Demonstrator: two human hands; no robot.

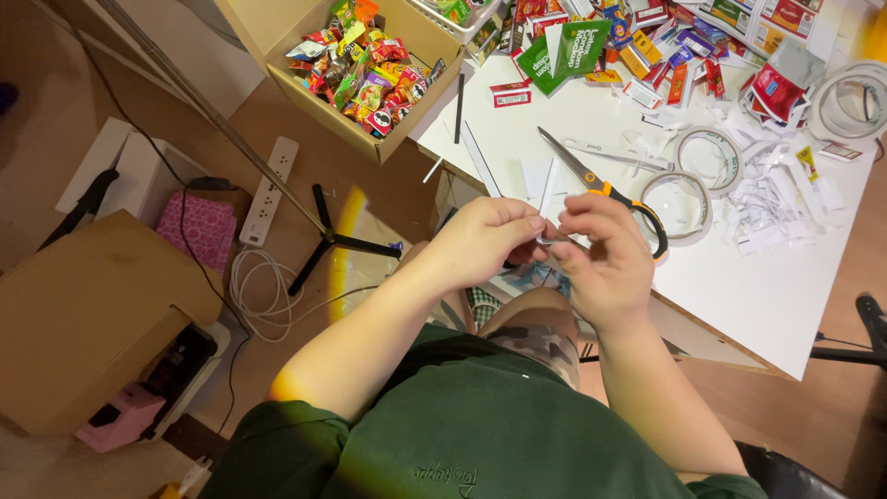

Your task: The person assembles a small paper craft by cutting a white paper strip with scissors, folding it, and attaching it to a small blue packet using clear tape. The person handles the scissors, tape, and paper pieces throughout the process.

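1. At centre frame we see the left hand (485, 242) and the right hand (605, 263) brought together just off the near edge of the white surface (776, 296), above the person's lap.
2. The left fingers (527, 225) are pinched on a small thin strip (552, 240), pale and partly hidden; what it is made of we cannot tell. The right fingers (577, 249) curl in and grip the same strip from the other side, so both hands are clenched on it.
3. Just above the hands, orange-handled scissors (591, 180) lie on the surface, blades pointing to the upper left of the frame, the black-and-orange handle loop right beside the right hand.
4. To the right of the scissors sit two rolls of clear tape (688, 199), one overlapping the other, with a larger roll (845, 102) at the right edge of the frame.
5. White paper scraps (771, 199) are scattered across the right of the surface, near the tape.
6. Along the top of the frame we see a spread of small colourful packets (679, 69) and two green cards (564, 51).
7. At upper centre, left of the surface, an open cardboard box (370, 134) holds a heap of wrapped sweets (365, 69).
8. On the floor at left lie a white power strip (268, 189), a coil of white cable (263, 291), a black tripod base (328, 240) and a pink patterned pad (196, 226); a closed cardboard box (92, 323) fills the lower left.
9. The person wears a dark green shirt (480, 434), seen at the bottom of the frame.
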